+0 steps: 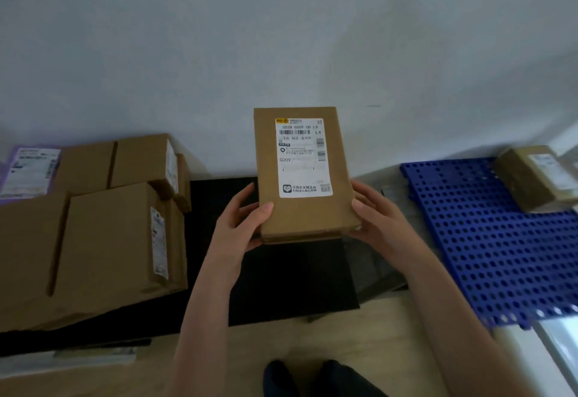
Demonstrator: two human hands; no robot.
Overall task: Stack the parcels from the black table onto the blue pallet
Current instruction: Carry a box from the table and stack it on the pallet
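You've got the brown parcel [301,218] up in both hands above the black table [281,277], with its white label [303,159] facing you. Your left hand [240,224] grips the lower left corner, thumb pressed on the top face and fingers curled round the side. Your right hand [378,218] clamps the lower right edge the same way, fingers wrapped underneath. The blue pallet [488,240] sits off to your right, with 1 taped parcel [531,177] on its far end. On your left, a pile of cardboard boxes [109,234] covers that end of the table, plus a purple mailer [28,171] at the back.
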